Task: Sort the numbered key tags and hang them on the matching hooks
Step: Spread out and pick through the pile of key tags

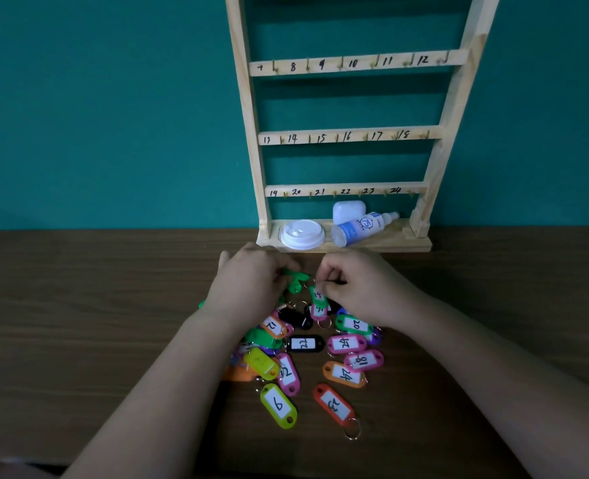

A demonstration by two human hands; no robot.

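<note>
Fig. 1. My right hand (365, 285) curls its fingers (324, 283) to pinch the ring end of a green tag (318, 296) at the far edge of the key tags (346, 344) heaped on the tabletop (79, 323). My left hand (248, 281) curls beside a second green tag (295, 281); I cannot tell whether it grips. The numbered rack (348, 136) stands behind

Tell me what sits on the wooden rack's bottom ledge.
A white cup lid, a labelled spray bottle lying tilted, and a white case behind it. The bottle covers the case's lower part; anything under the lid is hidden.
</note>
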